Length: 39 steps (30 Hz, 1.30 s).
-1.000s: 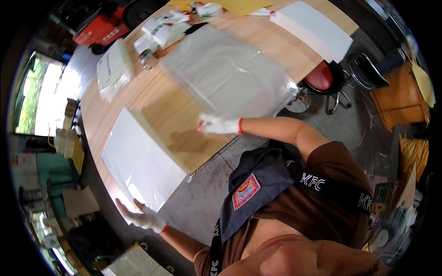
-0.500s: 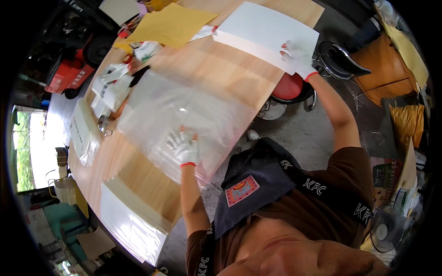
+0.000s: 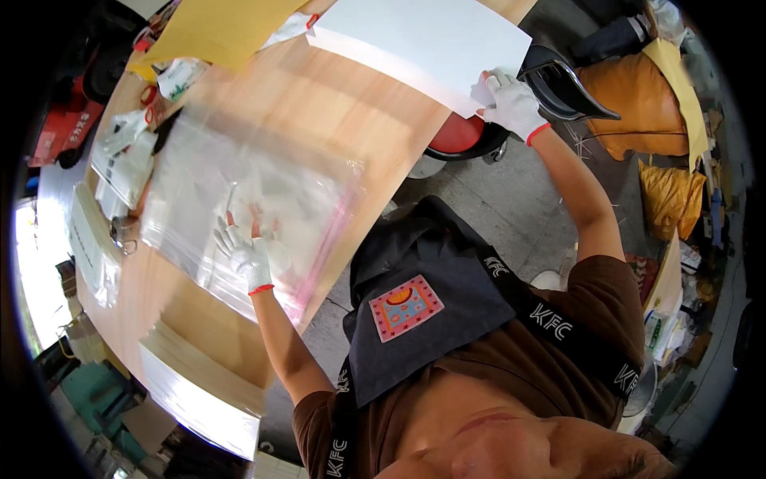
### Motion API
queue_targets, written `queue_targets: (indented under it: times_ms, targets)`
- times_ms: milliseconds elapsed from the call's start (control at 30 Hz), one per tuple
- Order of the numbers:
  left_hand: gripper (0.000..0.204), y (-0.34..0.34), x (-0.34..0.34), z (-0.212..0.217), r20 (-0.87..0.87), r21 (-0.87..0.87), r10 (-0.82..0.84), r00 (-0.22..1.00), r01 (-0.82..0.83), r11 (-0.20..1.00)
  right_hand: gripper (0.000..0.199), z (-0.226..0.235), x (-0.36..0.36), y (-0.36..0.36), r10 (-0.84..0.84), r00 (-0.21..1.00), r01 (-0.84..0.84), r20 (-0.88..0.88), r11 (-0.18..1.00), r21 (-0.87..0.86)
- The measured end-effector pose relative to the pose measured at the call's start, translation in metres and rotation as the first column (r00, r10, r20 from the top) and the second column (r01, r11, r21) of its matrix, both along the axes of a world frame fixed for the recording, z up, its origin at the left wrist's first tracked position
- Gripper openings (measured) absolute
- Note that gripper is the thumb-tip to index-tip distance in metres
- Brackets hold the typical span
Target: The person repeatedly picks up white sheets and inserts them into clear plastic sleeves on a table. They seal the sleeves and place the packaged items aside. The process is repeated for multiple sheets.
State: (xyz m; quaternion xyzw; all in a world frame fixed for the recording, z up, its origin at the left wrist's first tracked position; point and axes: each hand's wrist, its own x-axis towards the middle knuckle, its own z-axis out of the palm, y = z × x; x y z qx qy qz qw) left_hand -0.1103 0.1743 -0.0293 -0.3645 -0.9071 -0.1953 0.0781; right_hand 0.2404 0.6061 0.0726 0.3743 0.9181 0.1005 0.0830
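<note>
My left hand, in a white glove with a red cuff and bare fingertips, rests with fingers spread on a pile of clear plastic bags. A pink strip runs along the bags' near edge. Part of the fingers shows blurrily through or against the plastic. At the upper right, my right hand, gloved alike, is closed at the near right corner of a stack of large white sheets. The sheet bends slightly there, between bare thumb and finger. How many sheets it grips is hidden.
Another stack of white sheets lies at the table's near left. Wrapped packs and a yellow envelope lie along the far side. A red stool and a black chair stand by the right edge.
My right hand has gone from lying on top of the white sheets to gripping their near corner. My left hand stays spread on the plastic bags. The whole view has shifted.
</note>
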Motion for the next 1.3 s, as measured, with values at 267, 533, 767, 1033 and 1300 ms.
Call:
queue_targets:
  times_ms: [267, 533, 767, 1033, 1300]
  targets:
    - [0.040, 0.004, 0.120, 0.060, 0.138, 0.496, -0.165, 0.977, 0.076, 0.865, 0.069, 0.013, -0.008, 0.005, -0.033, 0.991, 0.039, 0.127, 0.998, -0.043]
    - [0.041, -0.029, 0.178, 0.039, 0.254, 0.524, -0.285, 0.924, 0.117, 0.844, 0.073, 0.016, -0.010, 0.008, -0.024, 0.980, 0.032, 0.200, 0.999, -0.037]
    - [0.041, -0.050, 0.184, 0.033, 0.295, 0.506, -0.268, 0.917, 0.087, 0.858, 0.077, 0.023, -0.017, 0.000, -0.075, 0.965, 0.092, 0.250, 0.994, -0.059]
    - [0.041, -0.055, 0.185, 0.032, 0.296, 0.501, -0.295, 0.909, 0.115, 0.858, 0.077, 0.023, -0.015, 0.000, -0.064, 0.966, 0.080, 0.252, 0.995, -0.053]
    - [0.038, -0.052, 0.191, 0.031, 0.299, 0.489, -0.320, 0.899, 0.143, 0.860, 0.072, 0.031, -0.014, 0.018, 0.059, 0.966, -0.041, 0.253, 0.996, -0.077]
